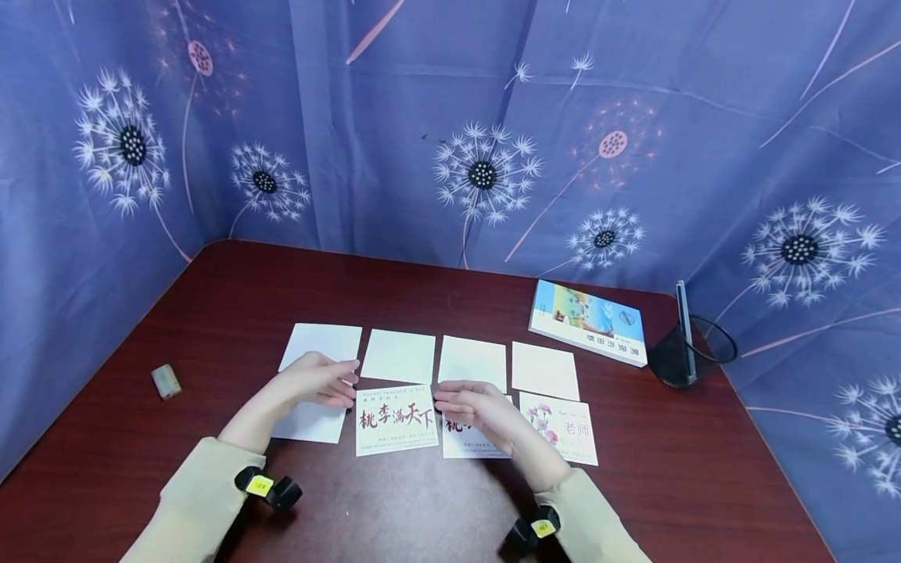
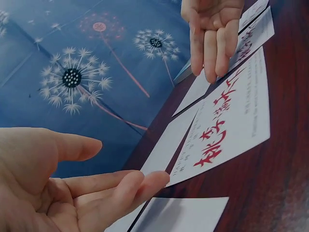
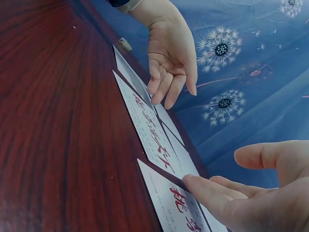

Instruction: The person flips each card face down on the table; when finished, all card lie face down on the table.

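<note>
Two rows of cards lie on the table. My left hand point(image 1: 320, 381) hovers over the leftmost cards, fingers relaxed and holding nothing; in the left wrist view its thumb stands apart from the fingers. Beside it lies a card with large red characters point(image 1: 396, 420), face up. My right hand point(image 1: 479, 408), also holding nothing, is over a second red-lettered card point(image 1: 475, 446) and hides part of it. To its right is a card with pink flowers point(image 1: 559, 430). The back row shows blank white faces, such as the white card point(image 1: 398, 356). The front-left card point(image 1: 310, 422) is blank too.
A book with a colourful cover point(image 1: 588, 320) lies at the back right, next to a black mesh pen holder point(image 1: 672, 360) with a flat item standing in it. A small eraser-like block point(image 1: 166, 381) sits at the left. A blue dandelion curtain point(image 1: 394, 156) hangs behind the table.
</note>
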A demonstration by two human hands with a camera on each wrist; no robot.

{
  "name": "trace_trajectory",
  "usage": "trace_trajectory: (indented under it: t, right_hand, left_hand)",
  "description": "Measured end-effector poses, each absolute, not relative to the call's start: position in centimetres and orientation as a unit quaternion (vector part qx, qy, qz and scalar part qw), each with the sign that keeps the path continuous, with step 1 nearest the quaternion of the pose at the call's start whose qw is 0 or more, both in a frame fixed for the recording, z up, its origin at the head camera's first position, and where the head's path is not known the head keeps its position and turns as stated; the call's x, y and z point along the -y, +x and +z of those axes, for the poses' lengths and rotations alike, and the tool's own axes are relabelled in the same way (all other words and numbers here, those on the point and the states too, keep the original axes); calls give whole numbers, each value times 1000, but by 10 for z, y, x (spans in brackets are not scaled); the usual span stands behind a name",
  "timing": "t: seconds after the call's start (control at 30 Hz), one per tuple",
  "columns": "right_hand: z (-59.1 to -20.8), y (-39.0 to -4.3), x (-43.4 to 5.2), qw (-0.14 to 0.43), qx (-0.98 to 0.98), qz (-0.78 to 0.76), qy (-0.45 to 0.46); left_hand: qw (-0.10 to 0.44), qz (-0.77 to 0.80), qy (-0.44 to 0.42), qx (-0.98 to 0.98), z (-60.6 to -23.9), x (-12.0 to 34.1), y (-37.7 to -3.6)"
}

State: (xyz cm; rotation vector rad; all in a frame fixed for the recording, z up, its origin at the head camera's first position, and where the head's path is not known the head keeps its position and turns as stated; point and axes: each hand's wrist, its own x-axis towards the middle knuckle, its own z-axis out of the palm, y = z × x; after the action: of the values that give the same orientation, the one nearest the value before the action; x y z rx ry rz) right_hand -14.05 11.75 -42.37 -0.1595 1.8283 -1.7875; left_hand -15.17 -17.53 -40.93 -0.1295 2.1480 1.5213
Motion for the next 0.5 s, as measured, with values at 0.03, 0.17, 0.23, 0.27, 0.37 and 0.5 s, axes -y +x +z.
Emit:
trace_trajectory:
  t: [0.03, 0.17, 0.23, 0.27, 0.37, 0.5]
  right_hand:
    - [-424, -140, -117, 288, -684, -667, -60]
    - [-424, -138, -117, 288, -686, -667, -48]
    - [-423, -136, -116, 288, -685, -668, -39]
    - [-423, -135, -115, 287, -685, -668, -35]
    - [-422, -133, -114, 286, -684, -671, -27]
    - [-422, -131, -112, 281, -683, -673, -32]
  left_hand:
    - [251, 554, -50, -792, -409, 174, -151]
    - [250, 544, -51, -799, -408, 172, -148]
    - [250, 545, -50, -798, -408, 172, -147]
    - [251, 548, -50, -797, -408, 172, -146]
    - [253, 556, -51, -790, -410, 171, -145]
    - [252, 562, -47, -787, -412, 171, -145]
